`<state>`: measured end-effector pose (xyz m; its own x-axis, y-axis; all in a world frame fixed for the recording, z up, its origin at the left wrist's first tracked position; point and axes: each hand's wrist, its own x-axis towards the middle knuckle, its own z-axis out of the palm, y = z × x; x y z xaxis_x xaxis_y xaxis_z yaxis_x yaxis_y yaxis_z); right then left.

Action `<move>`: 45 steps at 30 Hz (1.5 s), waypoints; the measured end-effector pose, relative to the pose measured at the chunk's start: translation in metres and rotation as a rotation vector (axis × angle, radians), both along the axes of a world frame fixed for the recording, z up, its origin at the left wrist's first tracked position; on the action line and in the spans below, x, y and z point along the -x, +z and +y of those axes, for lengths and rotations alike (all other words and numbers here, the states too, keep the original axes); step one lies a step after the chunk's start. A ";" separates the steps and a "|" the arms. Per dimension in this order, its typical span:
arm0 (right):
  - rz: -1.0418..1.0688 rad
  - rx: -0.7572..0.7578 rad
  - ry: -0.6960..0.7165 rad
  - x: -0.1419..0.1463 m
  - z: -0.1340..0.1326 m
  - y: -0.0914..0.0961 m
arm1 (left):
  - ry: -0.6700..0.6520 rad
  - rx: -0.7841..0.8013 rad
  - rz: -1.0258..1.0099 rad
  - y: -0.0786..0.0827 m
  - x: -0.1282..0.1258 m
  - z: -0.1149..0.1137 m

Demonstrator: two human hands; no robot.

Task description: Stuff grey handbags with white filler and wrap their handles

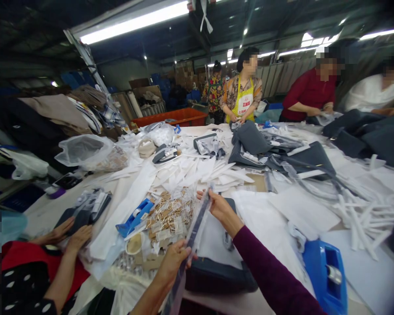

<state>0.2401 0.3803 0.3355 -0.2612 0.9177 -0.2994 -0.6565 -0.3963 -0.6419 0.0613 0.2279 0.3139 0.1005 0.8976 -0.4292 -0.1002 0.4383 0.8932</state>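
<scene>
My left hand [173, 260] is closed on the near end of a long, narrow clear plastic bag [194, 232] with a dark piece inside. My right hand [218, 205], in a dark purple sleeve, pinches the far end of the same bag. The bag stretches between both hands, edge-on, above a white-covered table [374, 280]. Beneath it lies a folded dark grey garment [216, 275]. Just left of the bag sits a heap of brown and white paper tags [169, 214].
Blue tape dispensers stand at the left [134, 217] and near right [326, 271]. A co-worker's hands [70, 232] rest on a bagged dark item at left. Dark garments [282, 153], white card strips [213, 170] and plastic bags cover the table. Other people work at the far side.
</scene>
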 end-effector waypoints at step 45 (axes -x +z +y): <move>-1.277 -0.823 0.083 -0.014 -0.092 0.005 | 0.126 -0.021 -0.409 0.061 -0.040 0.061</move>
<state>0.2542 0.2880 0.3403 -0.2885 0.9333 0.2139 0.4977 0.3370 -0.7992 0.1017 0.2892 0.3752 0.1475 0.9221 -0.3578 -0.4998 0.3817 0.7775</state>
